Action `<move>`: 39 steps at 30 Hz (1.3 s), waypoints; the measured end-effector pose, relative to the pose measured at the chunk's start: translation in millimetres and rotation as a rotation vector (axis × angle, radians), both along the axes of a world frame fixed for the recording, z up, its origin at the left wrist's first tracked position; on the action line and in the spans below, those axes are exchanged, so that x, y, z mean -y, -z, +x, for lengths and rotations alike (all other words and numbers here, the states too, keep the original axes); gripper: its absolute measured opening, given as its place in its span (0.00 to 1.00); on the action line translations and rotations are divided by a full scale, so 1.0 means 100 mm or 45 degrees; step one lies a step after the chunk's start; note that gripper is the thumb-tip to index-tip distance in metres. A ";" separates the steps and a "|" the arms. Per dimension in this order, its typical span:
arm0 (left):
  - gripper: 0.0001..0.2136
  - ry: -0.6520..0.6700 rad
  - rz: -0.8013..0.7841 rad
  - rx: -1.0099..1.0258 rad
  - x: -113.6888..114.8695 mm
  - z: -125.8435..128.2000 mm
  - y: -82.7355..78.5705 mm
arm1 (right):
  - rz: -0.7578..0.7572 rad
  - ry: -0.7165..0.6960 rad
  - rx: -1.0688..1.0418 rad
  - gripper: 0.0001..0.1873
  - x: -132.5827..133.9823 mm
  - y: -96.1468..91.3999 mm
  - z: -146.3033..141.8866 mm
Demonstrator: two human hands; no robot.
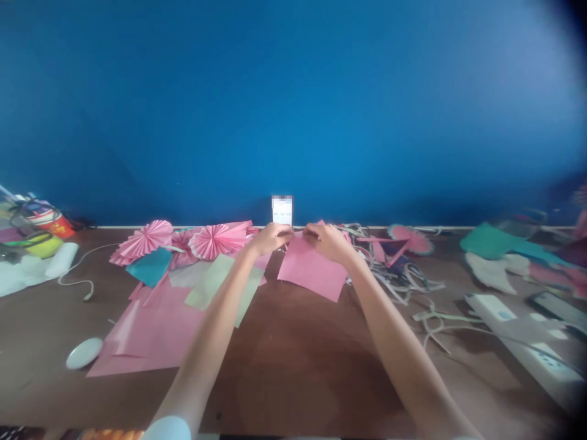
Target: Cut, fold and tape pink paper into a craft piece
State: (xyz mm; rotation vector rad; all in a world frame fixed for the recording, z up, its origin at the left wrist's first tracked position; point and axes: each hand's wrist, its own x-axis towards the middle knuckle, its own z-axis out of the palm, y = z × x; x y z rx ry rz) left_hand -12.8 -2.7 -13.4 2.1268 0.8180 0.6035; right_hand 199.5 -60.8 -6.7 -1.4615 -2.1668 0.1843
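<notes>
A pink sheet of paper (pixel 314 269) lies slanted at the back middle of the brown table (pixel 293 366). My right hand (pixel 326 239) is over its upper edge, fingers bent and closed on the paper. Just left of the sheet's top corner, my left hand (pixel 274 237) has its fingers pressed together; whatever is between them is too small to make out. Directly behind the hands stands a phone (pixel 282 209) with a lit screen. Beside my left forearm are pale green paper (pixel 206 284), larger pink paper (pixel 160 318) and pleated pink fans (pixel 213 241).
Curled pale paper strips (pixel 403 284) lie right of my right hand. A power strip (pixel 518 333) sits at the far right, near teal paper (pixel 493 241). A white oval object (pixel 85 353) and a cable (pixel 68 281) are left. A blue wall (pixel 293 110) rises behind.
</notes>
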 end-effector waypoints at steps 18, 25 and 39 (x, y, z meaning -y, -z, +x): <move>0.12 -0.305 0.033 0.253 -0.08 -0.45 -0.20 | -0.304 -0.140 -0.502 0.25 0.03 -0.14 0.27; 0.12 -0.331 0.015 0.357 -0.11 -0.46 -0.16 | -0.347 -0.078 -0.624 0.14 -0.03 -0.05 0.31; 0.16 -0.036 0.120 -0.079 0.01 -0.14 -0.14 | -0.255 -0.059 -0.450 0.16 0.10 -0.22 0.18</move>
